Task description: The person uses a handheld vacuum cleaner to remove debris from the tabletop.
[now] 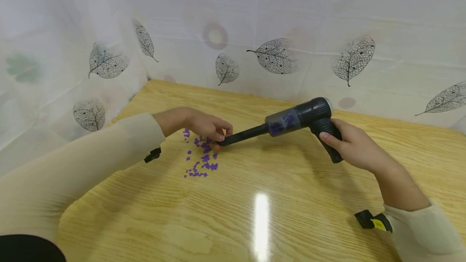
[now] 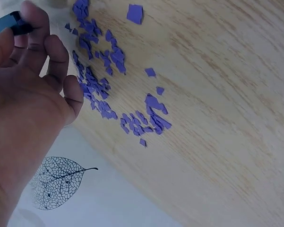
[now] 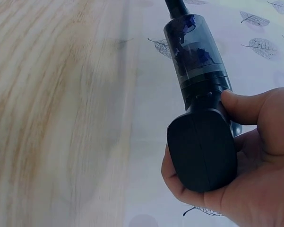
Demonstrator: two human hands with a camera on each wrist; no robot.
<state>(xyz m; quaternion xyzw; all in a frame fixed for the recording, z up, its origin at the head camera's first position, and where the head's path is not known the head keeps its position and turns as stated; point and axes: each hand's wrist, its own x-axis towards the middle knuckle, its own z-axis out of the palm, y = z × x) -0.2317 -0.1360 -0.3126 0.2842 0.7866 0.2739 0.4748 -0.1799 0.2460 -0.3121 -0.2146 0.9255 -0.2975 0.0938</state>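
Note:
A black handheld vacuum cleaner [image 1: 314, 112] with a clear dust cup [image 3: 193, 47] is held above the table by my right hand [image 1: 358, 144], whose fingers wrap its handle [image 3: 202, 151]. Purple scraps show inside the cup. The long nozzle [image 1: 245, 134] points left, and my left hand [image 1: 204, 123] pinches its tip [image 2: 9, 24] between thumb and fingers. Beneath and beside the left hand, many small purple paper scraps [image 1: 205, 158] lie scattered on the wood. One larger square scrap [image 2: 135, 14] lies apart from the others in the left wrist view.
The wood-grain table [image 1: 233, 209] ends at the back against a pale curtain [image 1: 255, 19] printed with leaves. A black round object [image 1: 29, 249] juts in at the bottom left. Black wrist straps [image 1: 372, 219] sit by the sleeves.

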